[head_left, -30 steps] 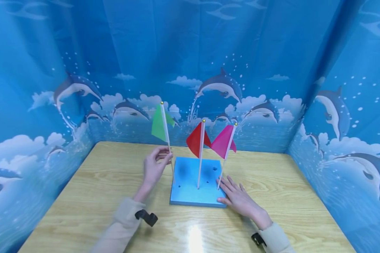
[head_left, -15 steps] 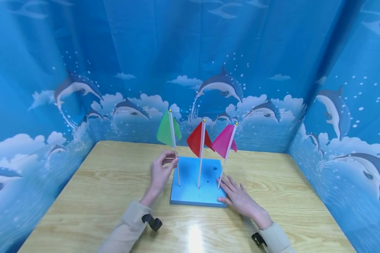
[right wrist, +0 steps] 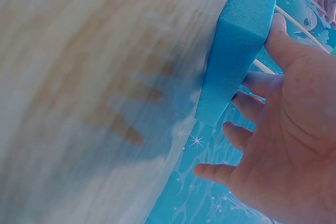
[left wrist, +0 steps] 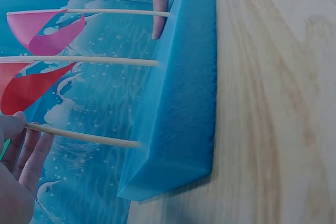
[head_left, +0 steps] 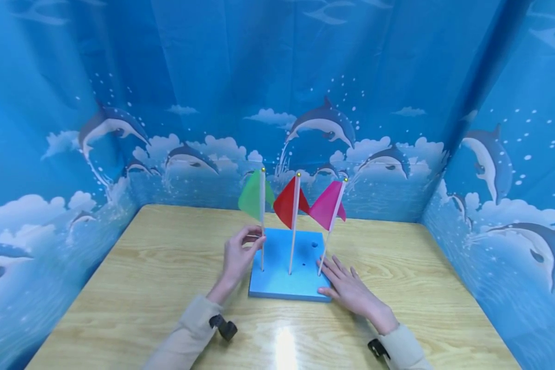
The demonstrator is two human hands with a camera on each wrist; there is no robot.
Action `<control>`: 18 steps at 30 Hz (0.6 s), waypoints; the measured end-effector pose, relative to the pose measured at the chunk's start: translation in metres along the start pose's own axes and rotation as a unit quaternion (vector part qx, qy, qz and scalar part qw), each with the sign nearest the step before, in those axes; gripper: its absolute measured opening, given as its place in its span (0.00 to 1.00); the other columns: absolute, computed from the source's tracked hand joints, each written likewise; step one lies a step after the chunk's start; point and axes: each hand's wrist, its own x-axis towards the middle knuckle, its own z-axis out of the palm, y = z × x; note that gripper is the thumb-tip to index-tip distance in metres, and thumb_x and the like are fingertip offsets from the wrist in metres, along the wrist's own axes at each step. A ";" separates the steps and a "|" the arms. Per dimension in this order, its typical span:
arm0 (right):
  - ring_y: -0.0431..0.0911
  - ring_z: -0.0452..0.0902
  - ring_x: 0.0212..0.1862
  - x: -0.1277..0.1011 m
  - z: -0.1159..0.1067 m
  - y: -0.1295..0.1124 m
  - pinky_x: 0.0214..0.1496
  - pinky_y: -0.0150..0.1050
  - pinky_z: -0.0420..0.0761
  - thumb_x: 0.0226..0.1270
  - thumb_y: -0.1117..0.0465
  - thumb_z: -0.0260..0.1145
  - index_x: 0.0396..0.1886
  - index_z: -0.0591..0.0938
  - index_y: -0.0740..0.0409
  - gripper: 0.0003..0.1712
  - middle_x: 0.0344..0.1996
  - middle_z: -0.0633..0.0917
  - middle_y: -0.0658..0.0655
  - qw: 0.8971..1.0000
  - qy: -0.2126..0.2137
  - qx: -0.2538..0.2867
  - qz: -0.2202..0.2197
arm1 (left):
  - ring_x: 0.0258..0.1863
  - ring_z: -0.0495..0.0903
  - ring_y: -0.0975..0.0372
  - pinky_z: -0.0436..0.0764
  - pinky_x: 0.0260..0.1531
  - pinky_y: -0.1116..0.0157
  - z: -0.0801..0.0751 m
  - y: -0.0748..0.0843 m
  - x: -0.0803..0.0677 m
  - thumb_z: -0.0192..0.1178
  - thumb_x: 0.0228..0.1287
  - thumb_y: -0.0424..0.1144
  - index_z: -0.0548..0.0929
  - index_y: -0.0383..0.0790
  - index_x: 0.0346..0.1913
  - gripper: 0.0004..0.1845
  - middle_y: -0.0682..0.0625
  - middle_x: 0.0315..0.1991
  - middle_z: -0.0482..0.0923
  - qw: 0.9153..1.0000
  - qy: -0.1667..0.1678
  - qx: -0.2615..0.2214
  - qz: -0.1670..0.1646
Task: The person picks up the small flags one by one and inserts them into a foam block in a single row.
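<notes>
My left hand (head_left: 240, 255) pinches the wooden stick of the green flag (head_left: 251, 198). That stick's lower end stands in the left front part of a blue foam block (head_left: 277, 288), nearly upright. A red flag (head_left: 285, 203) stands in the middle of the block, and a pink flag (head_left: 327, 205) leans to the right near its right edge. With fingers spread, my right hand (head_left: 349, 292) rests on the block's right edge beside the pink flag's stick (left wrist: 121, 11). The left wrist view shows thumb and fingers around the green flag's stick (left wrist: 84, 136); its cloth is mostly hidden there.
The block lies on a wood-grain table (head_left: 166, 257). Two holes show in its top, a larger one (head_left: 314, 245) at the back right and a smaller one nearer the middle. A blue curtain (head_left: 259, 61) with dolphins surrounds the table's back and sides.
My left hand has moved right and slightly down with the green flag. Its stick has gone from tilted left to nearly upright, its tip now at a hole. The right hand stays put.
</notes>
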 end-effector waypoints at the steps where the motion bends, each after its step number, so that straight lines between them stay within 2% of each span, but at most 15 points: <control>1: 0.65 0.44 0.80 0.000 0.000 0.000 0.73 0.76 0.47 0.78 0.42 0.57 0.81 0.58 0.52 0.40 0.80 0.56 0.59 1.000 0.000 0.000 0.000 | 0.38 0.86 0.40 0.89 0.36 0.58 0.000 0.000 -0.001 0.66 0.62 0.21 0.83 0.24 0.44 0.08 0.31 0.40 0.85 1.000 -0.002 0.008 -0.004; 5: 0.66 0.44 0.79 0.000 0.000 -0.001 0.72 0.77 0.47 0.77 0.42 0.57 0.81 0.59 0.53 0.40 0.80 0.56 0.60 1.000 0.003 0.004 -0.003 | 0.40 0.86 0.42 0.89 0.37 0.61 0.002 -0.005 -0.004 0.66 0.64 0.24 0.83 0.27 0.45 0.08 0.34 0.42 0.85 0.999 -0.007 0.026 -0.026; 12: 0.67 0.46 0.79 0.000 0.001 0.001 0.71 0.78 0.48 0.76 0.42 0.59 0.80 0.60 0.54 0.41 0.79 0.58 0.62 1.000 0.017 0.007 -0.012 | 0.43 0.87 0.50 0.89 0.39 0.62 0.004 -0.038 -0.001 0.69 0.64 0.29 0.84 0.36 0.47 0.10 0.42 0.44 0.87 0.998 -0.010 0.043 -0.039; 18: 0.65 0.43 0.80 0.001 -0.002 -0.001 0.73 0.76 0.46 0.77 0.41 0.57 0.81 0.59 0.52 0.41 0.80 0.56 0.60 1.000 -0.003 0.012 0.004 | 0.42 0.87 0.54 0.89 0.37 0.67 0.004 -0.042 0.000 0.69 0.65 0.31 0.85 0.39 0.47 0.09 0.45 0.44 0.87 0.998 -0.019 0.057 -0.037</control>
